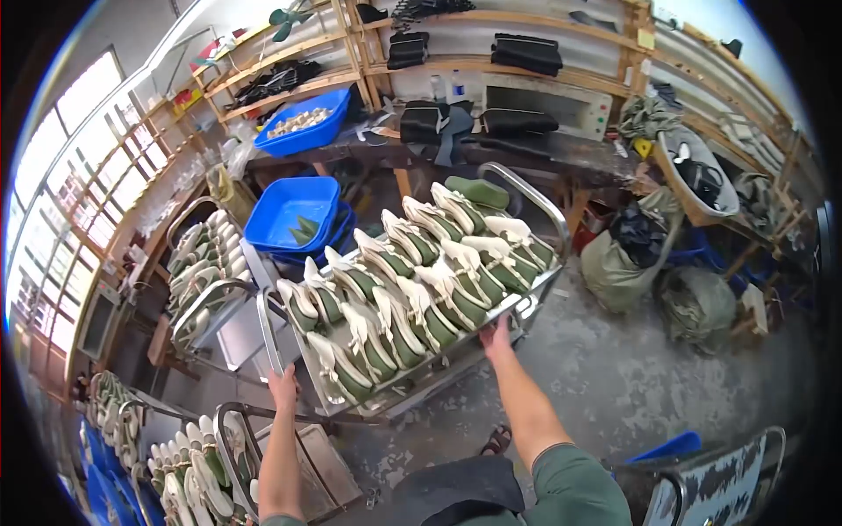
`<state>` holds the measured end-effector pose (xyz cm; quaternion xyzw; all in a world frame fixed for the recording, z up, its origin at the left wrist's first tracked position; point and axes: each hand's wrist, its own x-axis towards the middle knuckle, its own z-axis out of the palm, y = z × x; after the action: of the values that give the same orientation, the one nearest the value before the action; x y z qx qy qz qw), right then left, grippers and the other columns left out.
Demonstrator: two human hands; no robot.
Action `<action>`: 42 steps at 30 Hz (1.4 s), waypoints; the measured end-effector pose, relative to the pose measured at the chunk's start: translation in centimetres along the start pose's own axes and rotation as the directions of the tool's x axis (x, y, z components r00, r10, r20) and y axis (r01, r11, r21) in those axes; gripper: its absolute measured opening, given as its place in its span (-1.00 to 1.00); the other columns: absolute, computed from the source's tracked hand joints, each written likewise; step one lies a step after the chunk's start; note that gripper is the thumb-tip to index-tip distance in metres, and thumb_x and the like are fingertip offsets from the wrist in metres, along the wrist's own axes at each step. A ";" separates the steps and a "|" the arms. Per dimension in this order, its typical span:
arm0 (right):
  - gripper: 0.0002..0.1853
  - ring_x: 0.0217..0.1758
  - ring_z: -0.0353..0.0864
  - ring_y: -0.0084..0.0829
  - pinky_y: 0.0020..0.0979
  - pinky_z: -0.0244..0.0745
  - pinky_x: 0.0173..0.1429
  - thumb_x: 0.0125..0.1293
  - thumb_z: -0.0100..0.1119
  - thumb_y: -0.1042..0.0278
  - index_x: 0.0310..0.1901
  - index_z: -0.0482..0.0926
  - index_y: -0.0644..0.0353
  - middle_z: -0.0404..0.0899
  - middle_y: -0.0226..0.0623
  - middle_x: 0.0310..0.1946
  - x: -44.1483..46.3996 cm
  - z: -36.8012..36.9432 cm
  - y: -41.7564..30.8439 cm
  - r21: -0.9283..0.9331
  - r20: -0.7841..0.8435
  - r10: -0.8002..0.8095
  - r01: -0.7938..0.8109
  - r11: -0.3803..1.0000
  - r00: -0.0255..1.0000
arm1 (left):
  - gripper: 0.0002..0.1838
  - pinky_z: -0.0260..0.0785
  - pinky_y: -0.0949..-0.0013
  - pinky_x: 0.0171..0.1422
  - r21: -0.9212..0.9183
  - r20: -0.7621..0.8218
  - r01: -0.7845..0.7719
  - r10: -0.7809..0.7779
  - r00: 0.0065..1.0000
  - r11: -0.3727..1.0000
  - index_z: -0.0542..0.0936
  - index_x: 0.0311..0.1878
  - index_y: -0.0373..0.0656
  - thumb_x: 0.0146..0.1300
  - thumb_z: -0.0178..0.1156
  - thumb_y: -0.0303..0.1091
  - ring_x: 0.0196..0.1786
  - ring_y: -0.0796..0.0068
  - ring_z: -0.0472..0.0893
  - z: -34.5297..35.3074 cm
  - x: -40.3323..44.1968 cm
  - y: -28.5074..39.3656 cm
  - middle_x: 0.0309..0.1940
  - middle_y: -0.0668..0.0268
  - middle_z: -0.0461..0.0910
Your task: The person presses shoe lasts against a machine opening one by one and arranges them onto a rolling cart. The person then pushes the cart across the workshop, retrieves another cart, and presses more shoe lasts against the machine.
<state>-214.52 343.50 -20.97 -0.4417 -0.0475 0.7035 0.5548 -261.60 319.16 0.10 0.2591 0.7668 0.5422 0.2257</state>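
My left hand was closed around the lower end of the metal handle at the left end of a cart. My right hand was at the cart's near long side, touching its edge; some of its fingers were hidden there, so I could not tell how far they were closed. The cart stood in front of me, set at a slant, its top loaded with green-and-white shoes packed close together in rows. A plain green piece lay at the far end of the load. Just beyond the cart's left side sat a blue tub with a few green pieces inside. Farther back, another blue basin full of small pale pieces stood on the dark bench. Another shoe-laden rack was to my left, and bulging sacks rested on the floor to my right.
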 end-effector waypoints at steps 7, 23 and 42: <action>-0.41 0.26 0.44 -0.27 -0.16 0.37 0.29 0.35 0.10 -0.09 0.29 0.35 0.06 0.46 -0.28 0.21 -3.8 4.0 -2.7 0.251 0.131 -0.029 -0.005 0.968 0.991 | -0.73 0.22 0.46 -0.70 0.003 -0.125 0.052 -0.051 0.991 0.999 0.42 -0.28 -0.17 0.24 0.26 -0.21 -0.73 0.57 0.33 -1.7 -2.2 0.7 -0.64 0.40 0.35; -0.27 0.34 0.36 -0.25 -0.12 0.25 0.37 0.33 0.02 -0.30 0.34 0.31 0.10 0.39 -0.28 0.30 -16.9 -7.8 -2.2 0.398 -0.233 -0.023 0.117 0.910 0.972 | -0.62 0.14 0.09 -0.47 0.327 -0.091 0.092 -0.065 0.994 0.940 0.47 -0.54 -0.37 0.23 0.23 -0.22 -0.54 0.28 0.32 3.4 -2.1 4.6 -0.62 0.20 0.43; 0.01 0.36 0.29 -0.08 -0.03 0.31 0.33 0.13 0.09 -0.49 0.41 0.08 0.11 0.29 -0.10 0.30 -27.0 -40.3 -17.2 0.377 -0.132 -0.137 0.178 0.909 0.982 | -0.45 0.41 0.05 0.06 0.002 0.664 -0.188 0.140 0.734 0.982 0.44 0.11 -0.26 0.21 0.23 -0.03 -0.07 -0.03 0.57 38.1 -25.5 9.2 -0.12 -0.10 0.57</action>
<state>-174.79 310.74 -20.41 -0.3537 0.0854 0.6282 0.6877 -216.86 332.58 -1.32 0.5082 0.6295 0.4064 0.4246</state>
